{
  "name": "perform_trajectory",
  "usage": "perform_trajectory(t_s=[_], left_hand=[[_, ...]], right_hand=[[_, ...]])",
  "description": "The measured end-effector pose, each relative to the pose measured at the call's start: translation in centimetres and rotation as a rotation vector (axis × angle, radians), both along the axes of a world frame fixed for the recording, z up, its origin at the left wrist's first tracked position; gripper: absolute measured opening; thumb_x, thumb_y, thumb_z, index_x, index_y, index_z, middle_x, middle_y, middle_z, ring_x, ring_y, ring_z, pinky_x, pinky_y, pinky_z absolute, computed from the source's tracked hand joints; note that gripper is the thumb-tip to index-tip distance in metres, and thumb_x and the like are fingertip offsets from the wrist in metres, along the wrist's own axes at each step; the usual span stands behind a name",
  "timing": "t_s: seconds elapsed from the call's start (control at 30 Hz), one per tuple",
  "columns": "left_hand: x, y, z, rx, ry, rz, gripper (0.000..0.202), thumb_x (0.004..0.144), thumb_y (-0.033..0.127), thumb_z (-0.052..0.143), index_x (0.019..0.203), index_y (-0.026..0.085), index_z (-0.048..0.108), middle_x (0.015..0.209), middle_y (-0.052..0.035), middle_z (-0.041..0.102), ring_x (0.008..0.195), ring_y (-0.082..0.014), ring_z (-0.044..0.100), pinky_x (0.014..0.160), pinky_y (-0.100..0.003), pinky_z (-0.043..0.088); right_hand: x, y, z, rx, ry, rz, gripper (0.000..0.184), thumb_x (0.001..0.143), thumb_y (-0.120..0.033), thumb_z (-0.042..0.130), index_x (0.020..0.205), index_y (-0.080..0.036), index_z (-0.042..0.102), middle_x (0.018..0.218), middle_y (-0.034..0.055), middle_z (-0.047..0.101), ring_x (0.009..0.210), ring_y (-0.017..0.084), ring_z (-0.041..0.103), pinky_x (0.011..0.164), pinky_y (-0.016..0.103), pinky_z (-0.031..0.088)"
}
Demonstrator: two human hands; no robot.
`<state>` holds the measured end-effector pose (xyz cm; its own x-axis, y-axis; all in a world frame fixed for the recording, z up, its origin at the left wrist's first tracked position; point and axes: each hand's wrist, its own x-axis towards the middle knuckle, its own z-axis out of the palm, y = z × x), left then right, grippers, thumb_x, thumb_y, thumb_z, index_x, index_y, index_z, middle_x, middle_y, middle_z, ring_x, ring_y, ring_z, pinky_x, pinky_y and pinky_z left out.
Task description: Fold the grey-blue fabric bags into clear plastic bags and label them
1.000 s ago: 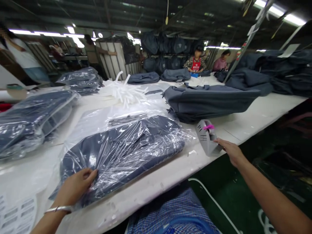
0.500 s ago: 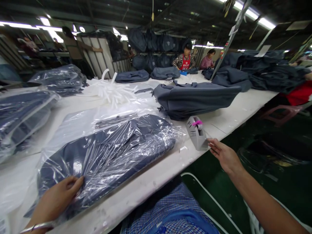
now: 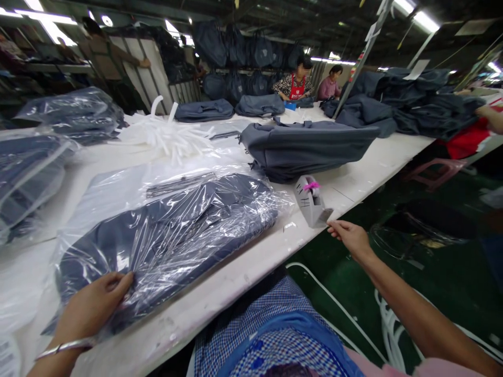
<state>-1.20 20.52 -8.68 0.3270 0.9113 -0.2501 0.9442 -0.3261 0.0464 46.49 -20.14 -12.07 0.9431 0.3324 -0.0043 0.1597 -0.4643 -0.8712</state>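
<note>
A dark blue bag in a clear plastic bag [image 3: 204, 230] lies along the table's near edge. My left hand [image 3: 92, 301], with a silver bangle at the wrist, is closed on a fold of the plastic near its left end. A grey tape dispenser [image 3: 308, 201] with a pink band at its roll stands right of the wrapped bag. At its cutter end my right hand [image 3: 350, 236] pinches thumb and fingers together on the tape's end; the clear strip itself barely shows. Behind the dispenser lies an unwrapped dark blue bag [image 3: 306, 149].
White foam strips [image 3: 163, 133] are heaped mid-table. Stacks of plastic-wrapped bags [image 3: 33, 178] lie at left. A slanted metal post [image 3: 359, 60] rises at the back right, near piled dark fabric [image 3: 424, 104]. Co-workers [image 3: 297, 86] stand beyond the table. White tubing [image 3: 389, 330] lies below on the floor.
The whole view has shifted, so things sit a little higher and further left. My right hand has drawn slightly away from the dispenser's cutter. My left hand keeps its hold on the plastic.
</note>
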Motion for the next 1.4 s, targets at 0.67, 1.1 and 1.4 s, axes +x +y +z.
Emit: perform_trajectory(t_s=[0.67,1.1,1.4], left_hand=[[0.8,-2.5,-0.1,0.022,-0.357,0.018,0.034,0.087,0.044,0.046,0.075,0.020,0.067,0.070,-0.0042,0.071,0.073,-0.0198,0.064,0.063,-0.027,0.036],[0.7,-2.8,-0.2,-0.034,-0.481,0.073,0.028,0.088,0.037,0.052,0.073,0.019,0.068,0.072,-0.0075,0.071,0.072,-0.0204,0.064,0.061,-0.029,0.035],[0.6,-2.6,-0.3,-0.100,-0.541,0.098,0.030,0.089,0.038,0.051,0.070,0.020,0.066,0.067,-0.0064,0.071,0.071,-0.0197,0.065,0.062,-0.029,0.038]], right_hand=[[-20.0,25.8,11.7,-0.198,-0.728,1.849,0.021,0.090,-0.034,0.057,0.085,-0.023,0.074,0.073,0.0010,0.071,0.064,0.012,0.061,0.060,0.023,0.035],[-29.7,43.1,7.6,-0.476,-0.989,2.151,0.024,0.082,-0.046,0.063,0.083,-0.026,0.077,0.068,-0.0007,0.070,0.056,0.012,0.051,0.054,0.025,0.024],[-30.0,45.8,7.0,-0.735,-0.843,2.243,0.025,0.079,-0.042,0.067,0.066,-0.021,0.073,0.051,-0.0045,0.064,0.052,0.010,0.053,0.057,0.023,0.030]])
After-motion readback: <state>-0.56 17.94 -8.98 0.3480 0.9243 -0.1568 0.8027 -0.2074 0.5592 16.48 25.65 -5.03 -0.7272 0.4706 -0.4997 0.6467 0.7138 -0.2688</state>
